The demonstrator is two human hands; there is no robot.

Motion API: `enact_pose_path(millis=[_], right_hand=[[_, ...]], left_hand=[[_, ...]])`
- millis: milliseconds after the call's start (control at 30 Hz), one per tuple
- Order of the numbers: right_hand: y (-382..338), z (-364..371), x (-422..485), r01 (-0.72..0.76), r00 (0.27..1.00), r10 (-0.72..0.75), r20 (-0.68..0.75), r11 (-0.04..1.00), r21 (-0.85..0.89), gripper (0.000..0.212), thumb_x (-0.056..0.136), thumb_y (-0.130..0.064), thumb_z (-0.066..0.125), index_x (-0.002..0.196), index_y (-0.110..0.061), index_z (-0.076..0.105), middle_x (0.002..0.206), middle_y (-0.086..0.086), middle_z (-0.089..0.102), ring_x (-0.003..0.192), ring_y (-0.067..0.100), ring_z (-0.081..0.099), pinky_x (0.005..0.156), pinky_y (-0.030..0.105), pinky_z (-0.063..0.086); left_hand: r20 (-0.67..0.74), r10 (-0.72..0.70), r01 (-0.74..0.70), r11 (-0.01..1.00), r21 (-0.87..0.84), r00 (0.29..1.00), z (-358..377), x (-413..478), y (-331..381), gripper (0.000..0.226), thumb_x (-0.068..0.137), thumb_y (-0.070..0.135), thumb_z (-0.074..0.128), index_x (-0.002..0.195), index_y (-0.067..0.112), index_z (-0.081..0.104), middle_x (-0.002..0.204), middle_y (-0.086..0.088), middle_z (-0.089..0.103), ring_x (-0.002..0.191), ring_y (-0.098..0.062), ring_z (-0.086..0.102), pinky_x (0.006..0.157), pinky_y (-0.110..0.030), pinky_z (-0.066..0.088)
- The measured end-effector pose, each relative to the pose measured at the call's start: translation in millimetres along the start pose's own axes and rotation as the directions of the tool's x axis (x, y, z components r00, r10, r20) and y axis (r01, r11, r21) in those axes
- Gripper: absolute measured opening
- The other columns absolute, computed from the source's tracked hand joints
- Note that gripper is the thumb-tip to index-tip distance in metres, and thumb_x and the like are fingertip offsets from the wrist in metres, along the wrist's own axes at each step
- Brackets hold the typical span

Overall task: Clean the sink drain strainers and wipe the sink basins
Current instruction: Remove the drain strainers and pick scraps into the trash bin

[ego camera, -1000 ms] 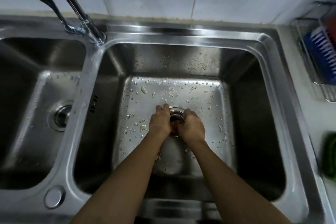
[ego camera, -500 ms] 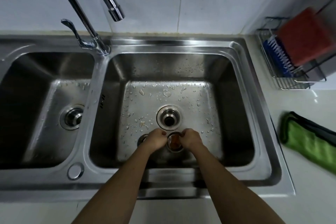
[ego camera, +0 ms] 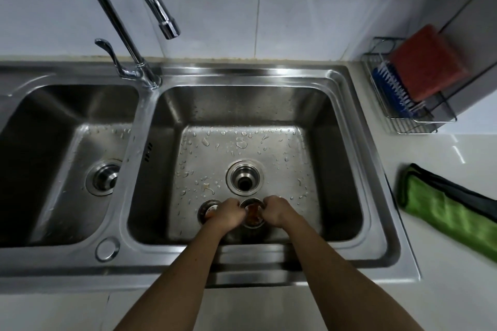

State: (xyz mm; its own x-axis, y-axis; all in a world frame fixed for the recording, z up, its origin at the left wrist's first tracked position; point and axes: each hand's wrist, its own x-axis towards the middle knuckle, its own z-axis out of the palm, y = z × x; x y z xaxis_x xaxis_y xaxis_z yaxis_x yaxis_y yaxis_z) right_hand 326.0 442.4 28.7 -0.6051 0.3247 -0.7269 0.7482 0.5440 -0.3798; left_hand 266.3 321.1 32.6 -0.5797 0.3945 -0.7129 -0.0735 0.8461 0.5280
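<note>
White tiles back a steel double sink set in a pale counter [ego camera: 443,148], seen from above. Both forearms reach in from the bottom of the frame to the lower middle of the right basin [ego camera: 341,169]. There the left hand [ego camera: 230,213] and right hand [ego camera: 277,209] grip one strainer [ego camera: 252,213] between them, fingers curled round its rim from either side, close to the basin's front wall. Brown residue shows inside the strainer. Whether it rests on the basin floor or is held just off it cannot be told.

Just above the hands, at the centre of the frame, the drain [ego camera: 245,177] is open, with water drops scattered over the floor around it. A round metal piece [ego camera: 208,211] lies on the floor just left of the left hand and is partly hidden by it; it cannot be told whether it is a strainer or a lid.

At the left of the frame the left basin [ego camera: 40,169] has its own drain fitting [ego camera: 103,179]. A faucet [ego camera: 129,8] arches from the divider at the upper left. At the upper right a wire rack [ego camera: 398,126] holds a blue brush [ego camera: 390,88] and a red pad [ego camera: 427,62]. A green cloth [ego camera: 443,212] lies on the counter at the right edge.
</note>
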Motion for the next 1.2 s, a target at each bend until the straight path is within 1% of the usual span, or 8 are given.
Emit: enact_pose_path(millis=[133, 300, 467, 667, 833, 967, 1067, 1200], right_hand=[[-3.6, -8.1, -14.0, 0.004, 1.000, -0.005, -0.027, 1.000, -0.030, 0.034, 0.095, -0.029, 0.051, 0.115, -0.002, 0.060, 0.123, 0.020, 0.061, 0.114, 0.032, 0.057, 0.080, 0.026, 0.039], [-9.8, -19.4, -35.0, -0.015, 0.997, 0.011, -0.073, 0.999, -0.051, 0.044, 0.095, -0.026, 0.052, 0.134, -0.005, 0.049, 0.139, 0.015, 0.052, 0.126, 0.028, 0.050, 0.101, 0.032, 0.039], [-27.3, -45.3, -66.9, -0.001, 0.975, -0.014, -0.222, 0.998, -0.066, 0.042, 0.097, -0.019, 0.049, 0.137, -0.006, 0.045, 0.139, 0.014, 0.050, 0.127, 0.028, 0.048, 0.103, 0.035, 0.038], [-43.3, -81.7, -101.7, 0.014, 0.926, -0.023, -0.378, 1.000, -0.027, 0.050, 0.096, -0.021, 0.049, 0.143, -0.011, 0.037, 0.146, 0.013, 0.043, 0.134, 0.030, 0.041, 0.107, 0.040, 0.036], [-46.2, -110.8, -129.9, 0.026, 0.870, -0.026, -0.492, 1.000, -0.008, 0.043, 0.093, -0.021, 0.050, 0.136, -0.012, 0.047, 0.141, 0.012, 0.048, 0.131, 0.028, 0.044, 0.107, 0.042, 0.039], [-39.8, -127.5, -148.1, 0.009, 0.823, -0.006, -0.568, 1.000, 0.002, 0.043, 0.093, -0.022, 0.051, 0.134, -0.010, 0.046, 0.140, 0.012, 0.045, 0.129, 0.029, 0.045, 0.104, 0.046, 0.042], [-26.4, -138.9, -160.5, -0.008, 0.756, 0.027, -0.654, 0.999, 0.032, 0.045, 0.091, -0.020, 0.050, 0.135, -0.010, 0.046, 0.138, 0.012, 0.045, 0.125, 0.031, 0.048, 0.104, 0.046, 0.042], [6.9, -160.4, -172.5, -0.034, 0.694, 0.067, -0.717, 0.998, 0.060, 0.045, 0.089, -0.019, 0.049, 0.134, -0.014, 0.047, 0.136, 0.011, 0.049, 0.123, 0.030, 0.049, 0.101, 0.042, 0.043]], left_hand=[[0.000, 0.037, -0.037, 0.998, 0.059, 0.999, -0.3, -8.3, 2.1, 0.024, 0.091, 0.013, 0.047, 0.102, 0.000, 0.064, 0.098, -0.018, 0.064, 0.084, -0.024, 0.056, 0.069, -0.026, 0.036], [0.025, 0.115, -0.118, 0.972, 0.203, 0.993, -12.0, -21.6, 11.1, 0.027, 0.090, 0.014, 0.049, 0.110, 0.004, 0.062, 0.106, -0.014, 0.065, 0.099, -0.027, 0.062, 0.078, -0.032, 0.046], [0.016, 0.283, -0.250, 0.820, 0.514, 0.959, -40.8, -45.2, 33.9, 0.035, 0.090, 0.012, 0.051, 0.126, 0.008, 0.053, 0.121, -0.014, 0.060, 0.106, -0.026, 0.059, 0.086, -0.032, 0.047], [0.015, 0.423, -0.343, 0.713, 0.612, 0.906, -75.8, -71.0, 81.6, 0.043, 0.093, 0.014, 0.044, 0.136, 0.009, 0.044, 0.130, -0.015, 0.054, 0.115, -0.029, 0.054, 0.093, -0.035, 0.046], [0.007, 0.540, -0.405, 0.623, 0.669, 0.842, -89.3, -89.5, 114.5, 0.031, 0.091, 0.017, 0.044, 0.120, 0.008, 0.051, 0.127, -0.016, 0.054, 0.113, -0.030, 0.054, 0.087, -0.035, 0.044], [0.006, 0.614, -0.454, 0.578, 0.678, 0.790, -83.2, -95.4, 129.4, 0.035, 0.088, 0.017, 0.046, 0.121, 0.008, 0.052, 0.130, -0.016, 0.054, 0.118, -0.031, 0.053, 0.095, -0.036, 0.045], [0.041, 0.640, -0.467, 0.514, 0.719, 0.767, -70.7, -100.3, 140.1, 0.054, 0.091, 0.017, 0.046, 0.143, 0.008, 0.032, 0.151, -0.014, 0.031, 0.140, -0.031, 0.029, 0.113, -0.042, 0.027], [0.085, 0.686, -0.489, 0.420, 0.765, 0.722, -48.6, -100.8, 162.3, 0.064, 0.095, 0.017, 0.043, 0.151, 0.009, 0.013, 0.160, -0.011, 0.007, 0.148, -0.026, 0.006, 0.119, -0.043, 0.009]])
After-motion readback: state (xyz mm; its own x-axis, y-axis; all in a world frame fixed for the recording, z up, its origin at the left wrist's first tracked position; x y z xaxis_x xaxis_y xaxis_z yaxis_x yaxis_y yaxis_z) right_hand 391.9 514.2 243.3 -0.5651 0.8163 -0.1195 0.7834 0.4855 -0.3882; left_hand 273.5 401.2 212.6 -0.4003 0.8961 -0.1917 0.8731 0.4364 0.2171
